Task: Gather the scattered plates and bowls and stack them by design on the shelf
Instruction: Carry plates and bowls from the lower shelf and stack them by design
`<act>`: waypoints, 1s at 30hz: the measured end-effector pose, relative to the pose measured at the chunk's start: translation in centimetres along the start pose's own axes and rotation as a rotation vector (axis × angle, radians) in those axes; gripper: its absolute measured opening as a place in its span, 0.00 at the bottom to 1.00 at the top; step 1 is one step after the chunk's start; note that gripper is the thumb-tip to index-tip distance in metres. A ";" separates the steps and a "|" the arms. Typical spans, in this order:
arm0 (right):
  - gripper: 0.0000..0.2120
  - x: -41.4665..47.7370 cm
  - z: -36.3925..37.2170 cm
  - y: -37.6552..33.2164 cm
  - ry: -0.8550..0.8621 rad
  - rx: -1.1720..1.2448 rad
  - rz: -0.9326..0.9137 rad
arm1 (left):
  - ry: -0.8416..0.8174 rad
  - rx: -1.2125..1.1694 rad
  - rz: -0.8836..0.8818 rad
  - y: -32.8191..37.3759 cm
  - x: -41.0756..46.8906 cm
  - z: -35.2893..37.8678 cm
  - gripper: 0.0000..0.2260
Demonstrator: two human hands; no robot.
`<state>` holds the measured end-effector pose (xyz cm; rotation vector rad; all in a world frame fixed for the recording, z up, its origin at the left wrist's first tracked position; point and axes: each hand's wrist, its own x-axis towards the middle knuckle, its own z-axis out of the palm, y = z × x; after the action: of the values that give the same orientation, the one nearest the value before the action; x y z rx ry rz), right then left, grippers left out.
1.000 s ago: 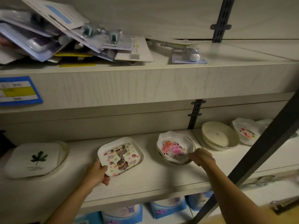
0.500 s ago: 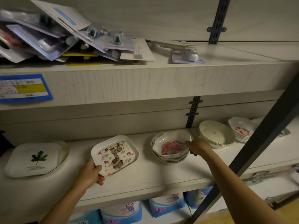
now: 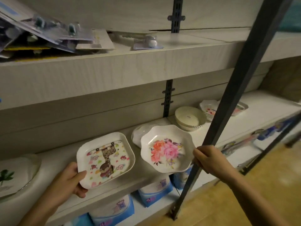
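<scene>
My left hand [image 3: 70, 182] grips the near left corner of a square giraffe plate [image 3: 105, 162], held tilted just above the middle shelf [image 3: 146, 178]. My right hand [image 3: 206, 159] pinches the right rim of a scalloped floral bowl [image 3: 166, 148], lifted off the shelf and tilted toward me. Behind it lie more white scalloped bowls [image 3: 138, 136]. Further right stand stacked cream round bowls [image 3: 189, 118] and another floral bowl stack [image 3: 209, 109]. A square leaf plate [image 3: 9, 175] rests at the far left.
A dark slanted metal post [image 3: 228, 101] crosses in front of the shelf, right beside my right hand. The upper shelf holds blister-packed goods [image 3: 48, 36]. Blue-and-white packs [image 3: 117, 207] fill the shelf below. Wooden floor [image 3: 244, 201] lies at the right.
My right hand has lifted the floral bowl off its stack and drawn it toward me. My left hand has raised the giraffe plate off the shelf. The view has shifted right.
</scene>
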<state>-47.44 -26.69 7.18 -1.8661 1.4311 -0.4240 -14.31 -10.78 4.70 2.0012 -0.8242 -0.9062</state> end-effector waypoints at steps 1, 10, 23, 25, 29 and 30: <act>0.16 -1.1 -0.4 0.7 0.004 0.005 0.003 | -0.020 0.011 -0.002 0.2 -0.5 0.4 0.02; 0.21 -6.5 -6.6 8.4 0.047 0.057 -0.009 | -0.165 0.099 -0.001 3.0 -5.1 6.9 0.03; 0.20 -8.0 -21.1 21.2 0.059 0.126 -0.013 | -0.256 0.118 0.039 9.3 -12.8 24.5 0.03; 0.19 -7.4 -22.8 23.1 0.065 0.131 -0.010 | -0.261 0.109 0.043 10.3 -13.1 27.0 0.04; 0.18 -5.7 -25.8 26.2 0.097 0.131 -0.008 | -0.255 0.103 0.061 12.7 -12.8 31.1 0.04; 0.19 -5.1 -26.5 26.8 0.097 0.128 -0.008 | -0.249 0.098 0.062 13.4 -12.5 32.0 0.04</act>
<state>-84.77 -34.11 6.72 -1.7696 1.4257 -0.6031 -50.12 -19.60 5.49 1.9581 -1.0816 -1.1132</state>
